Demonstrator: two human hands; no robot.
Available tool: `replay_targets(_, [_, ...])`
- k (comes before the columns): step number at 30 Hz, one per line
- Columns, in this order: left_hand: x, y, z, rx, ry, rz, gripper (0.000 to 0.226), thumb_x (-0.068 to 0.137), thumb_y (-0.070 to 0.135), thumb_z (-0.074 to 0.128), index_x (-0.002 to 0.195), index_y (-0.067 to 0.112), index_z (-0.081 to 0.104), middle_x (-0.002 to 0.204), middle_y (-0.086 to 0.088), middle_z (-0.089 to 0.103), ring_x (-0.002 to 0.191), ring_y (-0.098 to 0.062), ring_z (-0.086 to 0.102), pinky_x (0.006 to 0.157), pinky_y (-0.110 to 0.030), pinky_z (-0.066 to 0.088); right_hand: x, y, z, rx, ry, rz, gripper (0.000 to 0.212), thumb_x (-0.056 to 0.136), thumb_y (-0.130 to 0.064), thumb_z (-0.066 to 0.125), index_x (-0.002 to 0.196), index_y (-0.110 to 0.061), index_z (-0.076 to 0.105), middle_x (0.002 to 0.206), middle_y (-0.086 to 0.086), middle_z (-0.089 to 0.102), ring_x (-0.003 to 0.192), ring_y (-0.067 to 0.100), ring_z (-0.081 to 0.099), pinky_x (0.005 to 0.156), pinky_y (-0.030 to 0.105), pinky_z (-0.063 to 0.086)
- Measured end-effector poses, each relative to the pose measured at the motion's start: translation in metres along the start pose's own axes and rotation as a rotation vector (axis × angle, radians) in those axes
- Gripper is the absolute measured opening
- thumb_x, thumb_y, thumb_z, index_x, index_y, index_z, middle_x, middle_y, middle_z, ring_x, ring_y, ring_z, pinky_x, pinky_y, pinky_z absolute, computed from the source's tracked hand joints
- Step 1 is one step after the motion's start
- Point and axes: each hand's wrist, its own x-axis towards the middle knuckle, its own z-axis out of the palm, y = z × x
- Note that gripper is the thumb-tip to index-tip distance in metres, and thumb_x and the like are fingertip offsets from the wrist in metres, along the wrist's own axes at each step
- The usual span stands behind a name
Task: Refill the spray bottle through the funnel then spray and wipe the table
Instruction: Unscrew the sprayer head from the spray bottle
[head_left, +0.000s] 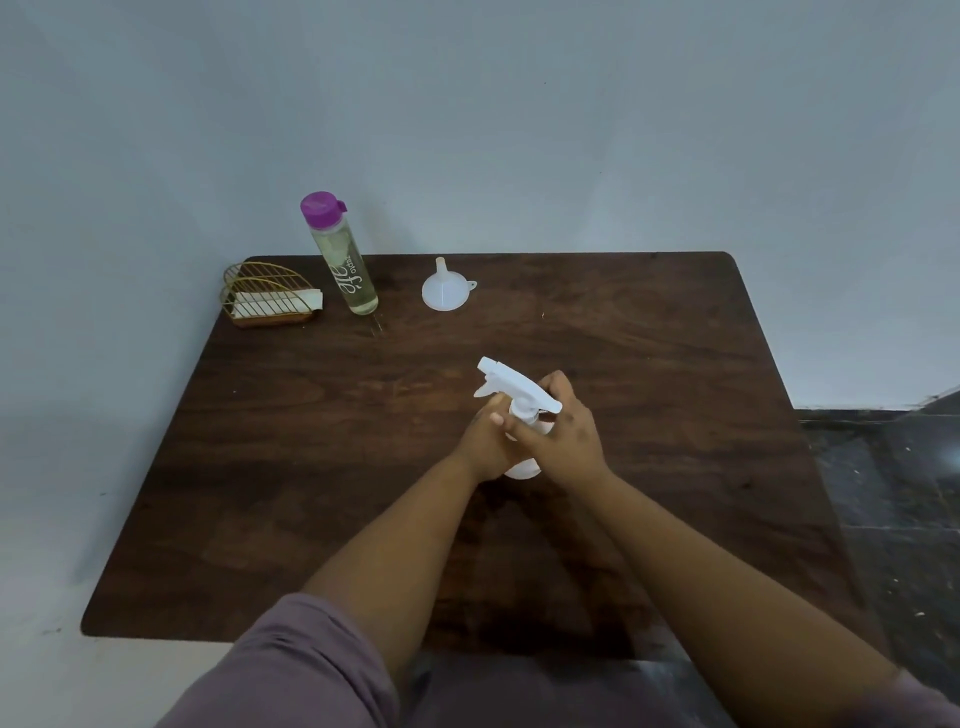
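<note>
A white spray bottle (506, 387) stands upright in the middle of the dark wooden table (311, 467), its trigger head pointing far left. My left hand (485, 441) grips the bottle's body from the left. My right hand (563, 436) wraps the neck just under the trigger head; most of the body is hidden by both hands. A white funnel (444, 291) lies mouth down near the far edge. Left of it stands a clear bottle (345, 265) with a purple cap and pale yellowish liquid.
A gold wire holder (267, 296) with white folded cloth or paper sits at the far left corner. A pale wall runs behind and to the left of the table. Dark floor (893, 493) lies to the right.
</note>
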Motion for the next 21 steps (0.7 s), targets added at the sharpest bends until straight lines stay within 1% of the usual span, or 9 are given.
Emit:
replay_targets(2, [0.0,0.001,0.0,-0.009,0.007,0.06,0.037,0.068,0.041,0.07,0.101,0.025,0.063,0.106,-0.005,0.067,0.105,-0.027,0.064,0.092,-0.051,0.052,0.001,0.003,-0.007,0.041,-0.103,-0.016,0.034,0.08,-0.035,0.075,0.091,-0.013,0.052,0.078,-0.008,0.061,0.076,0.006,0.061,0.066,0.022,0.05])
replay_targets(4, [0.0,-0.001,0.0,-0.017,0.009,0.081,0.045,0.067,0.047,0.071,0.106,0.027,0.065,0.109,-0.001,0.068,0.107,-0.02,0.064,0.094,-0.05,0.051,0.005,0.005,-0.018,0.134,-0.25,0.031,0.027,0.084,-0.031,0.071,0.106,-0.017,0.062,0.095,-0.01,0.068,0.091,0.005,0.065,0.082,0.026,0.052])
replay_targets(7, [0.0,-0.001,0.002,-0.041,-0.003,0.074,0.052,0.067,0.048,0.071,0.109,0.019,0.067,0.108,-0.001,0.071,0.106,-0.02,0.065,0.095,-0.048,0.052,0.018,0.009,-0.034,0.271,-0.515,0.172,0.038,0.088,-0.025,0.068,0.123,-0.015,0.058,0.116,-0.003,0.067,0.109,0.014,0.064,0.097,0.038,0.052])
replay_targets(8, [0.001,0.0,0.002,-0.04,-0.004,0.081,0.05,0.067,0.047,0.069,0.106,0.016,0.068,0.105,-0.003,0.071,0.104,-0.021,0.066,0.093,-0.048,0.052,0.019,0.008,-0.033,0.28,-0.531,0.218,0.045,0.085,-0.027,0.071,0.126,-0.015,0.054,0.118,-0.005,0.064,0.112,0.016,0.061,0.097,0.037,0.051])
replay_targets(10, [0.002,0.002,0.001,-0.006,0.009,0.1,0.036,0.07,0.042,0.066,0.096,0.017,0.068,0.095,-0.002,0.071,0.097,-0.021,0.067,0.088,-0.045,0.054,0.014,0.003,-0.019,0.271,-0.357,0.301,0.062,0.073,-0.031,0.082,0.122,-0.018,0.047,0.112,-0.012,0.057,0.112,0.013,0.059,0.089,0.026,0.052])
replay_targets(12, [0.001,0.002,0.0,0.024,0.026,0.088,0.014,0.075,0.03,0.063,0.085,0.02,0.063,0.085,0.002,0.066,0.086,-0.021,0.065,0.08,-0.045,0.054,-0.001,-0.004,0.008,0.199,-0.071,0.307,0.06,0.062,-0.038,0.088,0.107,-0.026,0.05,0.104,-0.011,0.055,0.102,0.005,0.061,0.077,0.014,0.049])
replay_targets(15, [0.001,-0.003,0.002,0.003,0.008,0.045,0.017,0.082,0.016,0.061,0.098,0.01,0.061,0.085,0.005,0.059,0.083,-0.016,0.061,0.082,-0.042,0.052,-0.016,-0.01,0.027,0.203,0.168,0.227,0.055,0.063,-0.044,0.084,0.1,-0.039,0.043,0.095,-0.019,0.057,0.087,-0.007,0.059,0.064,0.003,0.043])
replay_targets(18, [0.001,0.0,0.0,0.051,0.029,0.093,0.015,0.077,0.024,0.064,0.091,0.021,0.062,0.092,0.002,0.064,0.092,-0.021,0.064,0.085,-0.042,0.053,-0.011,-0.004,0.008,0.138,0.127,0.123,0.041,0.071,-0.038,0.081,0.09,-0.036,0.045,0.084,-0.019,0.063,0.08,-0.003,0.062,0.063,0.007,0.046])
replay_targets(21, [0.002,0.0,-0.003,0.055,0.016,0.097,0.023,0.077,0.024,0.074,0.097,0.026,0.062,0.1,0.002,0.066,0.1,-0.019,0.064,0.091,-0.047,0.053,-0.012,0.0,-0.003,0.155,-0.022,0.143,0.035,0.08,-0.035,0.075,0.107,-0.022,0.057,0.1,-0.008,0.068,0.095,0.011,0.065,0.082,0.033,0.055])
